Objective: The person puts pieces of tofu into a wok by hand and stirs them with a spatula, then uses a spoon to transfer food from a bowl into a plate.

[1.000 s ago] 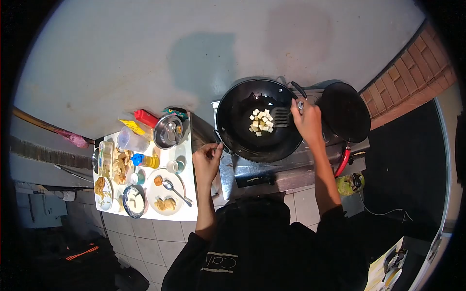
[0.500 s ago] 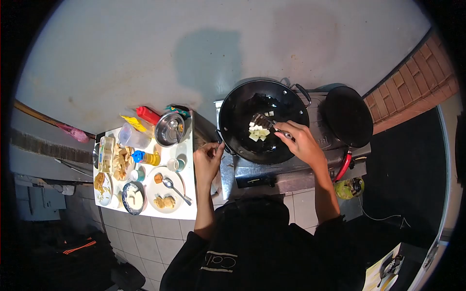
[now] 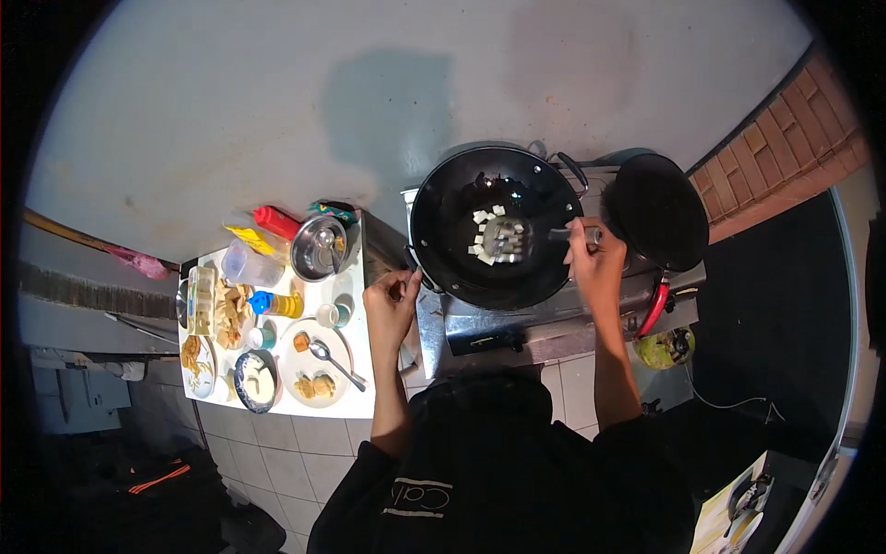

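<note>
A black wok (image 3: pixel 452 263) stands on the steel stove (image 3: pixel 563 340), with several small white cubes (image 3: pixel 481 251) at its middle. My right hand (image 3: pixel 595 258) is closed round the handle of a slotted spatula (image 3: pixel 509 240). The spatula's blurred head lies over and beside the cubes, covering some of them. At the wok's left side, my left hand (image 3: pixel 394 300) pinches the wok's left handle (image 3: pixel 413 260) between its fingers.
A black pan (image 3: pixel 655 212) with a red handle sits right of the wok. On the white table (image 3: pixel 362 388) at left are a metal bowl (image 3: pixel 318 249), a blue-capped bottle (image 3: pixel 277 305), a plate with a spoon (image 3: pixel 318 392), cups and other food. A wall stands behind the stove.
The spatula swept left over the cubes, then shifted slightly down and right, and my right hand moved back right with it. The cubes are rearranged. My left hand stays at the wok handle.
</note>
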`<state>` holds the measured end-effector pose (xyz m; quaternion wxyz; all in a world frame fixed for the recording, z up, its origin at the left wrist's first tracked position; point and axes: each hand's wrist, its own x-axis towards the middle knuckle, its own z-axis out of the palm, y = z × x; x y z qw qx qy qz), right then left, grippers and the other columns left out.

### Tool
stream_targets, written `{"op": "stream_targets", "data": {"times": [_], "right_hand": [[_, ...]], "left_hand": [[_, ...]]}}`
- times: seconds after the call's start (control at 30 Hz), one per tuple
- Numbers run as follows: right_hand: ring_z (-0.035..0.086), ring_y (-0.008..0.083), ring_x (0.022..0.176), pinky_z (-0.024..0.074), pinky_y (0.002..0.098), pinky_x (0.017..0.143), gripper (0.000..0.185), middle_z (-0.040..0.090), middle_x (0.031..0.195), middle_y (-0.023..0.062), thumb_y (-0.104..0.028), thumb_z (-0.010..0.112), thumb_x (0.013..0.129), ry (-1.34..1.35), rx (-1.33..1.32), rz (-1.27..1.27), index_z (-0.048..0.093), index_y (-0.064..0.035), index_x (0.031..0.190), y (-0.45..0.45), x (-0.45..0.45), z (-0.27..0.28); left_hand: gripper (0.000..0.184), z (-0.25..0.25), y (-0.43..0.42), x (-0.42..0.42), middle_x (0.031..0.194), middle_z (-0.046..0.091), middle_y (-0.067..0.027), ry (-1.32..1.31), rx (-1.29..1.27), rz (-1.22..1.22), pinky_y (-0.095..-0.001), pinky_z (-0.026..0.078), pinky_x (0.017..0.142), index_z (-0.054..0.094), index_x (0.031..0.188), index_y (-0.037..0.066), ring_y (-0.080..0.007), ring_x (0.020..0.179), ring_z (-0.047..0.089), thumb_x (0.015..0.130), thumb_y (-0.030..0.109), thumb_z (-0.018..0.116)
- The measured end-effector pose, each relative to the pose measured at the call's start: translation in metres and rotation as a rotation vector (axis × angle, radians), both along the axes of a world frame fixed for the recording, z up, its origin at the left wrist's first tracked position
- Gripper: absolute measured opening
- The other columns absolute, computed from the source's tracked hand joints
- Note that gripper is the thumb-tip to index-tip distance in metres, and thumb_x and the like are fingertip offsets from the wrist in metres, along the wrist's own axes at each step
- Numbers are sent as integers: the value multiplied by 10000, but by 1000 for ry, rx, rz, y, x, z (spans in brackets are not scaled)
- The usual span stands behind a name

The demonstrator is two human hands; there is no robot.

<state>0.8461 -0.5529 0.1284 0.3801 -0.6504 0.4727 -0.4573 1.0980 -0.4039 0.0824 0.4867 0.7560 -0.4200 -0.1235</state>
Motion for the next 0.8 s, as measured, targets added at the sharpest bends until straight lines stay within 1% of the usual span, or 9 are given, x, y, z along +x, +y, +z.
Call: {"op": "stream_targets", "data": {"times": [0.03,0.1,0.23,0.3,0.43,0.63,0.7,0.73,0.8], "right_hand": [[556,101,450,405,270,428,161,576,527,64,-132,621,922,-1,-1,-3,655,21,886,2,2,-1],[534,78,422,384,250,395,221,564,502,45,-166,599,949,-32,125,29,644,28,852,6,7,-5],[530,72,419,370,234,378,211,570,521,38,-167,590,958,-51,131,15,647,18,874,-2,12,-28],[526,76,415,371,237,373,217,570,534,41,-176,585,966,-121,56,24,643,23,900,-11,13,-40],[522,81,411,374,237,372,231,572,546,45,-187,578,976,-155,43,15,638,29,920,-21,16,-42],[534,106,392,394,249,354,272,583,546,77,-197,563,983,-246,92,-81,621,48,882,-31,23,-40],[532,129,368,401,247,348,288,583,540,102,-197,542,994,-266,119,-82,601,57,872,-36,28,-46],[532,129,368,401,247,348,288,583,540,102,-197,542,994,-267,119,-82,601,57,872,-36,28,-45],[526,132,357,406,252,343,293,577,525,100,-192,548,989,-182,124,-79,598,64,857,-35,28,-42]], "left_hand": [[277,0,-1,0,553,521,-46,-1,-1,-3,-259,366,487,697,846,-75,-84,508,452,833,196,755],[274,0,0,1,560,521,-44,9,12,-5,-255,364,488,697,846,-76,-81,514,452,831,190,757],[273,-3,0,3,561,519,-42,20,11,-4,-250,361,487,697,846,-77,-78,517,448,829,189,760],[277,-4,0,5,557,514,-43,15,28,-14,-251,361,488,696,848,-79,-79,518,444,828,190,761],[280,1,0,4,558,513,-46,19,32,-14,-254,364,491,697,851,-79,-83,518,444,827,192,761],[265,-1,-1,5,569,519,-55,20,30,-17,-262,378,500,698,855,-77,-97,517,452,828,179,758],[258,0,-1,5,566,517,-58,21,28,-22,-266,384,504,699,854,-75,-99,517,453,828,175,758],[258,2,-2,4,566,517,-58,20,27,-22,-266,384,504,699,854,-75,-99,517,453,828,175,758],[258,5,0,3,564,517,-56,6,33,-17,-262,383,504,699,852,-73,-95,518,455,828,177,759]]}}
